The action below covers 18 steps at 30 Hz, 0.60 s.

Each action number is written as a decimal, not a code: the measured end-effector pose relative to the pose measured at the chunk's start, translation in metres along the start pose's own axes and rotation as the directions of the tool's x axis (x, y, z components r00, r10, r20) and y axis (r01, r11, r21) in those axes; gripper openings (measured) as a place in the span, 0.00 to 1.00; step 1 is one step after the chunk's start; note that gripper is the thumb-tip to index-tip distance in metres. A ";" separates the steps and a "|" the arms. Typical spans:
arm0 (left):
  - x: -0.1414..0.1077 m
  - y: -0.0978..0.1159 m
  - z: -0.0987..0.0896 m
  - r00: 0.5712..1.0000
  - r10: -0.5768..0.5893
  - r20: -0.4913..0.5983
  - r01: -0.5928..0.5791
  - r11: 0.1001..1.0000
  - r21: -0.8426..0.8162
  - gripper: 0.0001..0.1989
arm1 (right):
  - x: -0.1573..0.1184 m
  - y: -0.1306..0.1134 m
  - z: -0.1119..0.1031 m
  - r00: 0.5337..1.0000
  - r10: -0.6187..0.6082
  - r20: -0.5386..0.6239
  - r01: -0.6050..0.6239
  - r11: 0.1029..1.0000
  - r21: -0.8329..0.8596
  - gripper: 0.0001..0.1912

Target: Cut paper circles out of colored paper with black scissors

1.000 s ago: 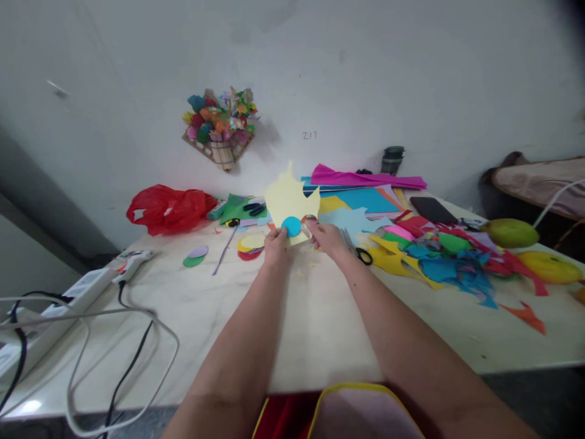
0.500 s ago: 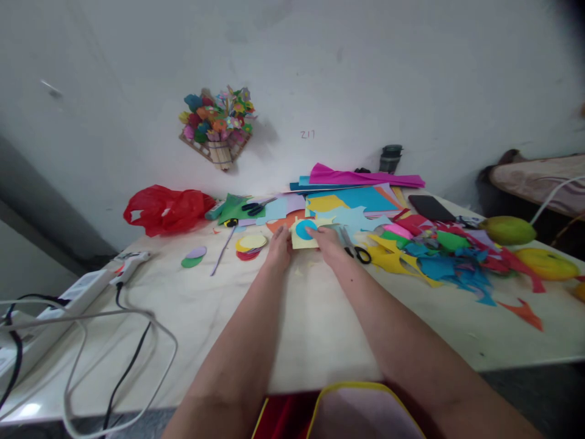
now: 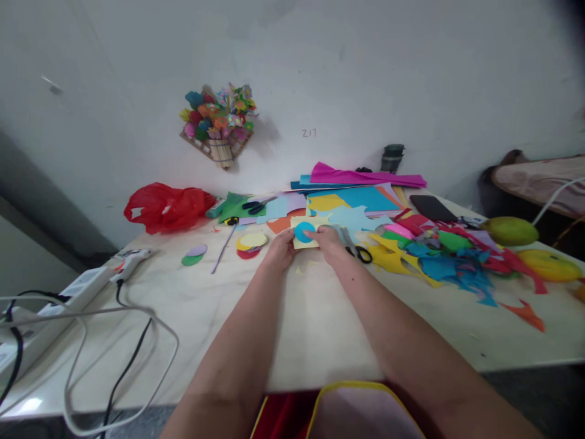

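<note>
A blue paper circle lies on a pale yellow piece of paper held up just above the table. My left hand grips the left edge of the yellow paper, fingers closed. On the other side, my right hand is closed on the paper's right edge, its thumb pressing the blue circle. Scissors with black handles rest just right of my right hand. To the left of my left hand lies a small pile of paper circles, yellow over red.
Colourful paper scraps cover the right side, near a phone and a green mango. A red plastic bag sits at the back left. A power strip with cables occupies the left edge.
My left fingers have shifted onto the left edge of the blue circle and yellow paper. My right thumb reaches slightly further over the circle. The other things lie as before.
</note>
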State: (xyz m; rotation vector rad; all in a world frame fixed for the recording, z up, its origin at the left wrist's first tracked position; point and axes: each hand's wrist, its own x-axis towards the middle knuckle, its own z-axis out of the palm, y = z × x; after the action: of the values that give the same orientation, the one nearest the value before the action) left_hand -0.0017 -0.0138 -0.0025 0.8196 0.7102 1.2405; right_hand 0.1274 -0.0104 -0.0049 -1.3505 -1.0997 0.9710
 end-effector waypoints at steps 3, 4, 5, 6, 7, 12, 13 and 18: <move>-0.002 0.002 0.001 0.999 -0.032 -0.025 0.031 0.999 -0.036 0.06 | -0.001 -0.002 0.000 0.999 0.045 0.026 -0.046 0.997 0.067 0.26; -0.002 0.002 0.001 0.998 -0.042 -0.040 0.040 0.998 -0.050 0.06 | -0.002 -0.003 -0.001 0.998 0.051 0.032 -0.053 0.996 0.065 0.26; -0.002 0.002 0.001 0.997 -0.052 -0.055 0.049 0.997 -0.065 0.06 | -0.002 -0.005 -0.001 0.998 0.058 0.035 -0.060 0.996 0.060 0.26; -0.001 0.002 0.000 0.996 -0.061 -0.065 0.056 0.995 -0.078 0.06 | -0.003 -0.005 -0.001 0.997 0.066 0.038 -0.068 0.996 0.053 0.26; 0.000 0.001 -0.001 0.995 -0.068 -0.072 0.061 0.994 -0.091 0.06 | -0.003 -0.006 -0.001 0.996 0.073 0.043 -0.075 0.996 0.047 0.25; 0.004 -0.001 -0.005 0.992 -0.095 -0.083 0.083 0.987 -0.135 0.09 | -0.004 -0.008 -0.002 0.996 0.072 0.047 -0.073 0.997 0.027 0.26; 0.004 -0.002 -0.005 0.992 -0.095 -0.077 0.084 0.987 -0.137 0.09 | -0.004 -0.009 -0.002 0.997 0.066 0.048 -0.067 0.998 0.019 0.26; 0.006 -0.004 -0.005 0.998 -0.053 -0.029 0.050 0.994 -0.098 0.06 | -0.007 -0.010 -0.002 0.995 0.043 0.085 -0.044 0.999 0.005 0.26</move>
State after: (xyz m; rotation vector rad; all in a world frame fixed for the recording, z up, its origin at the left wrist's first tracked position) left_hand -0.0021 -0.0081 -0.0088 0.6988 0.6873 1.2342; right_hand 0.1267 -0.0181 0.0046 -1.3426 -1.1334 1.0720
